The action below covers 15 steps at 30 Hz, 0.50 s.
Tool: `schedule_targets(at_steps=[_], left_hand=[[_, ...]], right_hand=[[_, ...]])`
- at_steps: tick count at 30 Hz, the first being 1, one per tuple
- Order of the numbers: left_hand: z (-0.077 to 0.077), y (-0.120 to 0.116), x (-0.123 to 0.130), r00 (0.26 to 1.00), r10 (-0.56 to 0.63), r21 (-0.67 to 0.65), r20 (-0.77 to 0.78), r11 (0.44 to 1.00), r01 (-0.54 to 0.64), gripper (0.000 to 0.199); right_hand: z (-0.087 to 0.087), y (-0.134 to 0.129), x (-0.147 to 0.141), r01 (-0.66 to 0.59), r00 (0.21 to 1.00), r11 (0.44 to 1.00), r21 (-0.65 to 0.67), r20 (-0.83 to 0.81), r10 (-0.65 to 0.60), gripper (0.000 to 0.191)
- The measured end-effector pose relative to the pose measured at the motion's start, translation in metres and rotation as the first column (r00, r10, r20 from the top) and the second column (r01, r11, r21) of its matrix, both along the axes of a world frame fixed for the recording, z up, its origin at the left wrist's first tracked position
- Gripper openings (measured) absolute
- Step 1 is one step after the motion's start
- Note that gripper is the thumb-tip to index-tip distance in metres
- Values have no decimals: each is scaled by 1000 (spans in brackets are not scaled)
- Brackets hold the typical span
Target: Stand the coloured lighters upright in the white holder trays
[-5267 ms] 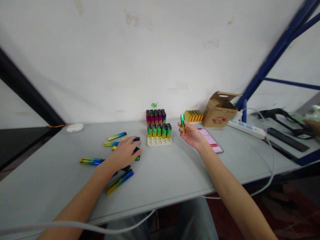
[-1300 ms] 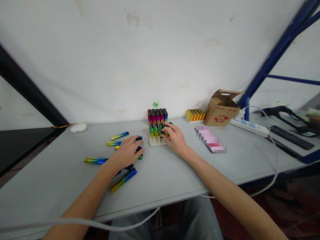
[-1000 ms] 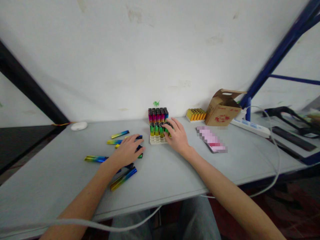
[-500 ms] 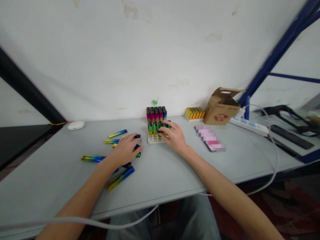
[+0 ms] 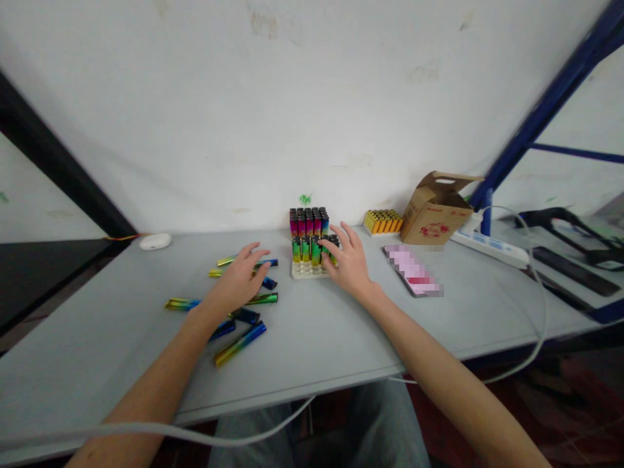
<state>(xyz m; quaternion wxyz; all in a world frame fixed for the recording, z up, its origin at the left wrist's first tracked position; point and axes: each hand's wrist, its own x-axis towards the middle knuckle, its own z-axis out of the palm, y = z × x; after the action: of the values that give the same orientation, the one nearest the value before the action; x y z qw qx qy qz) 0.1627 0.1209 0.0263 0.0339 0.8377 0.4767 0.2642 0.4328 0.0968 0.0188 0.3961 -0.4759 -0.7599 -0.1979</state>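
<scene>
Near the tray's front, my right hand [image 5: 348, 263] has its thumb and index finger at a green-and-yellow lighter [image 5: 316, 253], which stands upright in the white tray [image 5: 303, 272]. Its other fingers are raised and spread. Behind it, a row of green lighters [image 5: 296, 250] fills part of the tray. My left hand [image 5: 241, 276] hovers over several loose lighters with its fingers apart, covering some of them. A blue-and-yellow lighter [image 5: 240, 344] lies nearest the table edge, and a green one [image 5: 263, 298] rests just below the left thumb.
Pink-topped lighters [image 5: 309, 222] stand against the wall behind the tray. To the right are a block of yellow cylinders [image 5: 383, 222], an open cardboard box [image 5: 433, 211], a phone [image 5: 412, 270] and a power strip [image 5: 492, 248]. A white case [image 5: 155, 242] sits far left.
The lighter in my right hand has gone from tilted to upright in the tray, and the hand's outer fingers have lifted. My left hand has shifted slightly upward, uncovering more of the green lighter.
</scene>
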Motion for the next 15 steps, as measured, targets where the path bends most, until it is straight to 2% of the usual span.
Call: schedule_targets(at_steps=[3,7,9,11,13,15], left_hand=[[9,8,-12,988,102,17,120,994,-105,44],[12,17,-27,975,178,-21,130,984,-176,38],[11,19,-29,974,196,-33,112,981,-193,37],[8,20,-27,977,191,-28,92,981,-190,38],[6,20,-24,981,176,-13,79,984,-175,40],[3,20,-20,985,157,2,76,987,-158,41]], right_hand=[[2,-4,0,-17,1000,1000,-7,2,17,32],[4,-17,-13,-138,990,990,-18,-4,138,37],[3,-26,-30,-301,945,945,-124,95,313,32],[1,-35,-49,-424,861,868,-257,184,475,36],[-2,-42,-68,-460,811,824,-329,221,541,43],[-3,-45,-79,-473,781,795,-379,238,578,42]])
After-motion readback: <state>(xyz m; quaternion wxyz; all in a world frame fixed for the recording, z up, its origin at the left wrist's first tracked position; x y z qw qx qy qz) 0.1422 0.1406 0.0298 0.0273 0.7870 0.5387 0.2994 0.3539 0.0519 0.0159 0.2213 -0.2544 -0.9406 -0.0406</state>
